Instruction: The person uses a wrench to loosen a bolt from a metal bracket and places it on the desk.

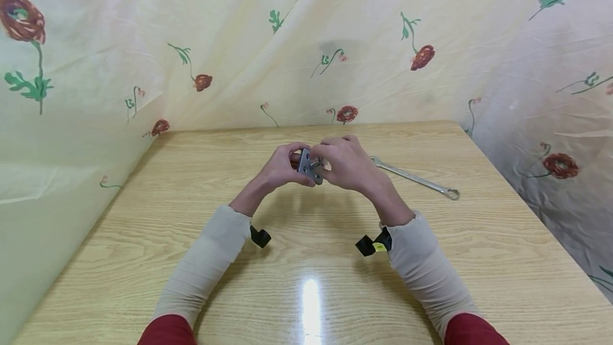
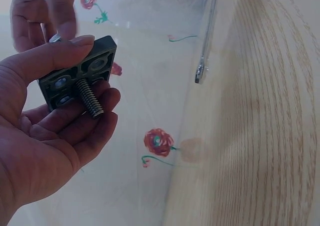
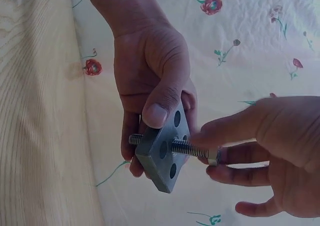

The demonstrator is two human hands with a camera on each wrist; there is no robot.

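Note:
A small grey square plate (image 1: 306,168) with several round holes is gripped by my left hand (image 1: 281,167), thumb on one side and fingers on the other. Through the plate runs a threaded bolt (image 3: 187,148); its shank (image 2: 90,99) sticks out on the far side in the left wrist view. My right hand (image 1: 348,164) pinches the bolt at its hex head (image 3: 214,157), with a stretch of thread between head and plate. In the left wrist view the plate hides most of the bolt head, and one right fingertip is blurred. Both hands are above the table.
A combination wrench (image 1: 415,177) lies on the wooden table (image 1: 230,292), to the right of my right hand. Flower-patterned cloth (image 1: 239,41) hangs behind the table and along both sides. A black wrist camera (image 1: 261,237) shows under the left forearm, another (image 1: 366,246) beside the right.

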